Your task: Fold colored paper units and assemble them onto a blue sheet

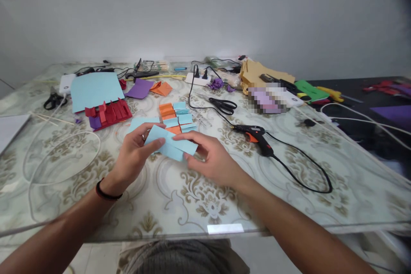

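Observation:
Between my two hands I hold a folded piece of light blue paper (170,143) above the table. My left hand (138,145) pinches its left end, thumb on top. The fingers of my right hand (212,154) grip its right end, the index finger lying along the upper fold. Just beyond the hands lie folded orange and blue paper pieces (184,118) in rows. Another light blue sheet (144,123) sits partly hidden behind my left hand. A glue gun (253,130) with a lit red light rests to the right.
Black scissors (223,105) and a white power strip (198,79) with plugs lie farther back. Red folded strips (109,113), a large blue sheet (96,90) and purple paper (139,88) are at the left. A white cable (99,145) loops across the left side; the glue gun's black cord (308,184) curls at right.

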Action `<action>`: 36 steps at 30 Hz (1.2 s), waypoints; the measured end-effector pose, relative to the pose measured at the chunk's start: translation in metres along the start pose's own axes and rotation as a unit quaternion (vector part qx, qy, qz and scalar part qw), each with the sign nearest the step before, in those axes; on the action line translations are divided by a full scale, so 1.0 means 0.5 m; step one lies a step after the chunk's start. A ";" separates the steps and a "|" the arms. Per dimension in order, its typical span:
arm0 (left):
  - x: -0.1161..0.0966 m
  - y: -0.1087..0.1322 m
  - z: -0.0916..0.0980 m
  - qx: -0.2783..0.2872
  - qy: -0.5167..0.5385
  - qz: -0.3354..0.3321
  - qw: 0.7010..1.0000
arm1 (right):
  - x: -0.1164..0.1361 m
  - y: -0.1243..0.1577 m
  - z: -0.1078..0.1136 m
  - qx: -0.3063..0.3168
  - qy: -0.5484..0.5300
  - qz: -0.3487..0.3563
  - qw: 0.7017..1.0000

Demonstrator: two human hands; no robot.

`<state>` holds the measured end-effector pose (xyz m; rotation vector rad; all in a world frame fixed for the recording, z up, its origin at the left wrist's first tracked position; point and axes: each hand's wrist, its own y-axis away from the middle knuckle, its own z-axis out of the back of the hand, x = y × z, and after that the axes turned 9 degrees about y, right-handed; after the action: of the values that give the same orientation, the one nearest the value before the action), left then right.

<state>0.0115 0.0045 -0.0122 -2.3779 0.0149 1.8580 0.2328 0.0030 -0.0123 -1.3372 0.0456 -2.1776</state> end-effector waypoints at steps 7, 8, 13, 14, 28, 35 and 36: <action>-0.010 0.006 -0.009 0.015 -0.108 -0.048 0.993 | 0.004 -0.003 0.003 -0.063 0.059 0.054 0.995; -0.011 0.007 -0.011 0.016 -0.116 -0.053 0.992 | 0.003 -0.003 0.002 -0.066 0.061 0.056 0.994; -0.010 0.007 -0.016 0.013 -0.154 -0.055 0.986 | -0.002 -0.005 0.000 -0.055 0.048 0.053 0.996; -0.009 0.006 -0.016 0.011 -0.161 -0.061 0.985 | -0.002 -0.005 0.000 -0.053 0.047 0.050 0.996; 0.005 0.013 -0.015 0.023 -0.246 -0.087 0.965 | -0.005 -0.002 -0.006 -0.033 0.027 0.011 0.999; 0.003 0.018 -0.018 0.044 -0.287 -0.086 0.953 | -0.012 -0.006 -0.016 -0.042 0.060 0.010 0.997; 0.003 0.018 -0.018 0.047 -0.290 -0.088 0.952 | -0.012 -0.006 -0.017 -0.046 0.054 0.009 0.997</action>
<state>0.0197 -0.0050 -0.0125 -1.6287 -0.1539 2.3179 0.2262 0.0063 -0.0202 -1.2629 0.2012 -2.2538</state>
